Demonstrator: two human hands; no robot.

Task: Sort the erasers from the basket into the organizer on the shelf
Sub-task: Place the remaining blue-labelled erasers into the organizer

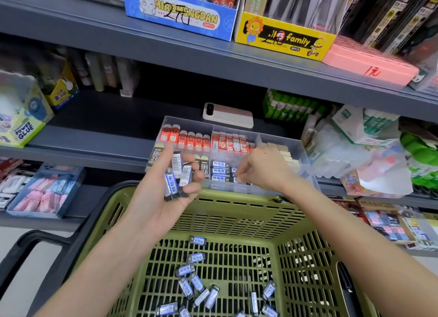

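Erasers [196, 281] in blue-and-black sleeves, part-way sorted.

Basket [308, 257]: green and slotted, held below the shelf [94, 155] edge, with a dozen or so pieces loose on its floor.

Organizer [305, 160]: a clear divided tray on the shelf, just behind the basket rim. Red pieces fill its back compartments, and a matching blue-and-black stack [219, 171] lies in the front middle one.

Left hand [163, 198]: palm up over the basket, thumb and fingers curled round a handful [176, 181] of about four.

Right hand [263, 169]: fingers bent down with the tips at the stack. Whether they pinch a piece cannot be told.

Suggested practice: take one piece at a time from the handful and lay it flat, label up, flush against the stack. Keep the left hand over the basket so that any dropped piece falls back in.
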